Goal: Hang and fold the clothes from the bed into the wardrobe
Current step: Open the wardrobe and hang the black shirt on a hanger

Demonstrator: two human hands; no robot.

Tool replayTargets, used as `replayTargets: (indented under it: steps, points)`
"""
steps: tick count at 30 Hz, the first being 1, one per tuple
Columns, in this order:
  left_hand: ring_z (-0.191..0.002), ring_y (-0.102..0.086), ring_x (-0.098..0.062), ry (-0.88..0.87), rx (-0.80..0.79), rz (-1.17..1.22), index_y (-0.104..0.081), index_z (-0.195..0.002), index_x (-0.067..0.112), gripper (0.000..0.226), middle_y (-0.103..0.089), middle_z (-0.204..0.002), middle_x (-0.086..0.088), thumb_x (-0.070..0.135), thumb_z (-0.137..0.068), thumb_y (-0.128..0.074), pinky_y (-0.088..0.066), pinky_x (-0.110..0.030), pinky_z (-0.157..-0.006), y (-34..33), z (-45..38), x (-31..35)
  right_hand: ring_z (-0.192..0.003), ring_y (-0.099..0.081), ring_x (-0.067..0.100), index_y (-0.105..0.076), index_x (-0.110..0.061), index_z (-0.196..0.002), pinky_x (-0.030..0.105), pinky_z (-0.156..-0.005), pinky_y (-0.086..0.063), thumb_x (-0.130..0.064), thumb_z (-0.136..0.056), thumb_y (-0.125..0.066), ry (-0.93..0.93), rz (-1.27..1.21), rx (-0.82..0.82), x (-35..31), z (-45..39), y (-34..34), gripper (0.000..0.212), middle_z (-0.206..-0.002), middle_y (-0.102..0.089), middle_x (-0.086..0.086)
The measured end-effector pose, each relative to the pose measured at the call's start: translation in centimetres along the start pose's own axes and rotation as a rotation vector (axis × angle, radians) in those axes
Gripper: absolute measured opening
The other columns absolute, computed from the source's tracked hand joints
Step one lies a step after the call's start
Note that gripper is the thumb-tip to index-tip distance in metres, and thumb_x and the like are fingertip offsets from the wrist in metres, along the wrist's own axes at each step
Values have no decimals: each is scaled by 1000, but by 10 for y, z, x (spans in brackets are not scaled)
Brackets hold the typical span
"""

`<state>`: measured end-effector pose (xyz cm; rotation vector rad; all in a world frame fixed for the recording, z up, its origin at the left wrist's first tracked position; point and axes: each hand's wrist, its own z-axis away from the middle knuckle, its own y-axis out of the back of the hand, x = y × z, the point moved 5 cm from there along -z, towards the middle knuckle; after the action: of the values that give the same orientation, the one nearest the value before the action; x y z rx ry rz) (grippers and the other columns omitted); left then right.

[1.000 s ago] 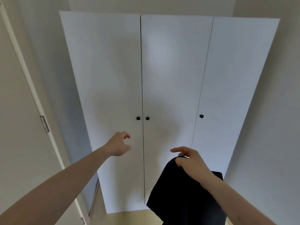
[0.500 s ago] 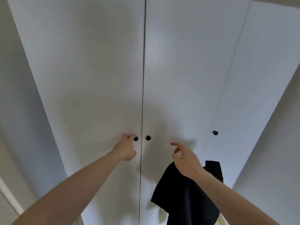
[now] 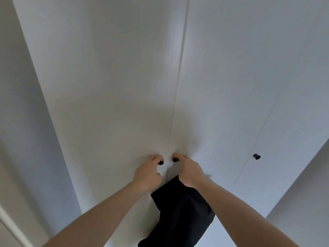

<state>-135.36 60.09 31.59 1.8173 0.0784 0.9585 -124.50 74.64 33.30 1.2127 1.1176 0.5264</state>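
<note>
Our left hand (image 3: 146, 172) and right hand (image 3: 189, 171) curl on the wardrobe knobs (image 3: 160, 162); the dark garment (image 3: 181, 211) under our right hand may slip when we pull.

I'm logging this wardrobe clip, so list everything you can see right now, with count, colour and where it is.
wardrobe doors: three, white, all closed, filling most of the view
door knobs: three, black; two either side of the centre seam, partly hidden by fingers, one on the right door
dark garment: one, black, hanging beneath the right hand and forearm, in front of the doors
wall: pale grey, lower right beside the wardrobe
left hand: one, fingers curled at the left centre knob
right hand: one, fingers at the right centre knob, garment hanging from under it
</note>
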Motion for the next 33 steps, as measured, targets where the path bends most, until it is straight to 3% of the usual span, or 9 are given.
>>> replayTargets:
  steps: [5,7,12,15,17,20,23,29,33]
  points:
    - [-100,-61,-9,0,55,38,-53,-130,35,59,-48,-135,25,5,-79,-52,-49,-27,-82,-5,26,2,-112,-64,24,-39,-44,-139,31,-85,-51,-6,-73,-51,-33,-80,47,0,13,-12,77,-143,-53,-17]
    - [-90,-60,-9,-3,72,43,-54,-127,34,56,-49,-133,24,5,-80,-52,-46,-26,-79,-5,39,6,-109,-64,22,-40,-43,-139,29,-83,-49,-5,-75,-50,-56,-102,73,2,28,-17,75,-142,-54,-15]
    - [-73,-58,-14,25,135,88,-53,-115,34,44,-52,-126,18,8,-79,-53,-52,-35,-82,-7,82,17,-88,-63,7,-42,-50,-128,21,-71,-45,-2,-79,-49,-117,-221,201,13,88,-27,70,-134,-53,-25]
    - [-68,-57,-9,32,168,100,-51,-112,37,39,-51,-122,18,10,-85,-59,-50,-27,-75,-8,115,21,-76,-67,4,-42,-53,-122,12,-64,-46,0,-86,-55,-158,-310,243,22,130,-29,65,-126,-53,-23]
    - [-68,-57,-9,39,210,79,-48,-109,41,39,-51,-118,19,12,-86,-62,-47,-20,-69,-6,140,23,-69,-68,7,-42,-54,-116,13,-59,-50,2,-88,-58,-218,-344,264,32,158,-27,64,-118,-57,-22]
    - [-72,-58,-13,73,302,22,-49,-103,38,35,-52,-112,16,14,-80,-62,-53,-33,-66,1,181,25,-57,-64,5,-44,-46,-111,15,-51,-44,4,-84,-54,-247,-348,300,52,203,-15,58,-107,-61,-23]
    - [-72,-59,-18,138,362,-42,-51,-98,35,31,-51,-106,14,15,-78,-64,-53,-35,-64,13,222,25,-52,-61,9,-44,-41,-106,25,-51,-42,5,-78,-49,-274,-341,337,79,246,1,55,-103,-63,-20]
    - [-63,-56,-23,292,446,-227,-48,-87,30,24,-52,-98,8,22,-79,-68,-43,-32,-63,48,303,13,-67,-63,21,-38,-37,-102,37,-57,-48,3,-77,-50,-399,-296,385,143,319,36,48,-89,-62,-6]
    - [-79,-62,-29,482,433,-307,-51,-88,27,17,-56,-105,1,34,-83,-65,-49,-37,-71,73,341,-2,-76,-62,32,-33,-34,-105,44,-70,-52,-11,-84,-56,-449,-217,369,178,353,65,39,-87,-64,-1]
